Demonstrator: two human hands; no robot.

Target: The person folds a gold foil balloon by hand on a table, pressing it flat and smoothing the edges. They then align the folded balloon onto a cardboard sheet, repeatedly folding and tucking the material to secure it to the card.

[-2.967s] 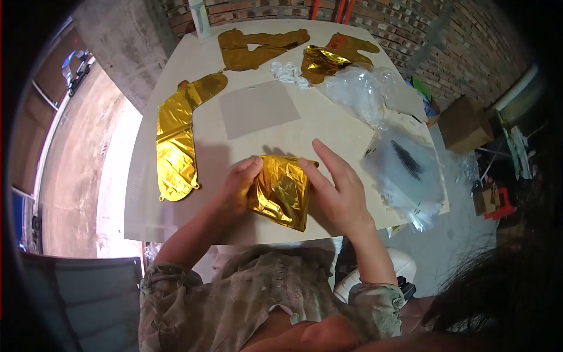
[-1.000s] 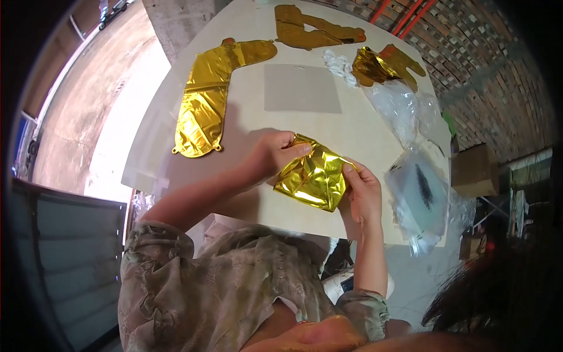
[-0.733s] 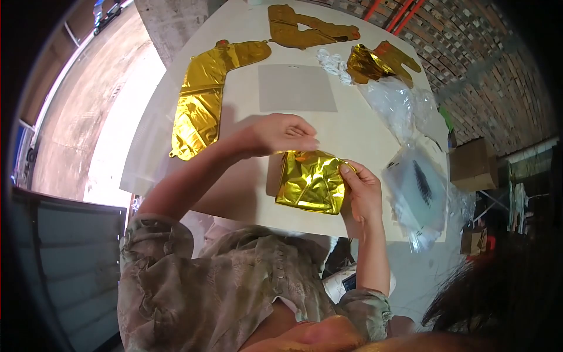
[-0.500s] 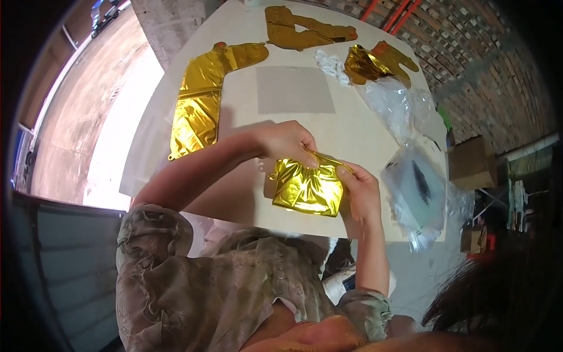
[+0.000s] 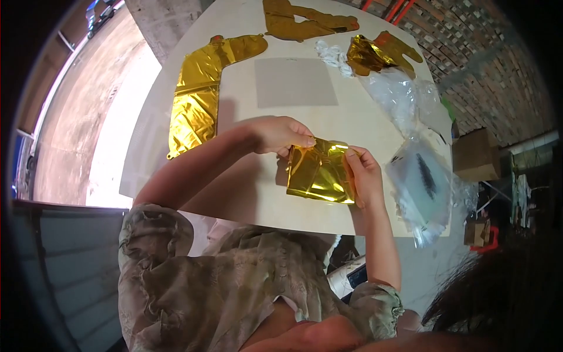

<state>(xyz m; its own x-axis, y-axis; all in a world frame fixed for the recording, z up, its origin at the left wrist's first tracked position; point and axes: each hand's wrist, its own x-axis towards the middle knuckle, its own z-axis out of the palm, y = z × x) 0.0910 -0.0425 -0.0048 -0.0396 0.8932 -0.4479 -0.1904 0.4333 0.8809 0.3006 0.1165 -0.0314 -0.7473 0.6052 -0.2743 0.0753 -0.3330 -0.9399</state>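
Observation:
My left hand [image 5: 277, 134] pinches the upper left edge of a folded gold foil balloon [image 5: 319, 175] between thumb and fingers. At its upper right edge, my right hand [image 5: 367, 175] grips the same packet. The shiny foil is held up over the near part of the table, roughly square, with creases across it. Beyond my left forearm lies a flat, bent gold foil balloon [image 5: 196, 100]. Farther off are another flat gold foil balloon [image 5: 299, 26] and a crumpled, partly folded one [image 5: 381, 54].
A translucent rectangular sheet [image 5: 296, 83] lies mid-table beside a white bundle [image 5: 333, 57]. Crumpled clear plastic [image 5: 396, 97] and a stack of clear bags [image 5: 419, 182] occupy the right side of the pale table [image 5: 246, 205]. A cardboard box [image 5: 475, 155] stands beyond the right edge.
The folded foil has shifted slightly up and right and now looks flatter and smoother, its gathered creases spread out. My hands have moved a little farther apart along its top edge.

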